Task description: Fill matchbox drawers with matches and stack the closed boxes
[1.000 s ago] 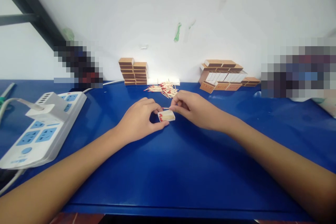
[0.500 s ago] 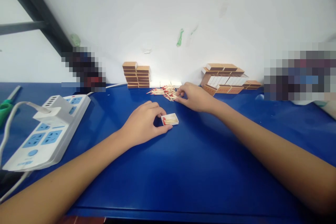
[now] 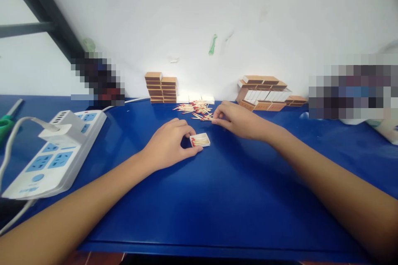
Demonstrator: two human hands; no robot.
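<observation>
My left hand (image 3: 174, 143) grips a small white matchbox tray (image 3: 204, 145) between thumb and fingers, on the blue table. Several red-tipped matches (image 3: 200, 141) lie inside that tray. Farther back, my right hand (image 3: 234, 119) pinches a few matches (image 3: 205, 118) by their plain ends, at the front of a loose pile of matches (image 3: 192, 108). How many it holds I cannot tell. White trays (image 3: 195, 99) stand behind the pile, against the wall.
Stacked matchboxes (image 3: 161, 89) stand left of the pile; more matchboxes and white trays (image 3: 264, 93) are piled at the right. A white power strip (image 3: 62, 161) with a plugged-in adapter and cable lies on the left, near a green-handled tool (image 3: 6, 123). Both far sides are blurred.
My right hand has drawn slightly back toward me and to the right, pulling a few matches away from the pile. The left hand still holds the tray in place.
</observation>
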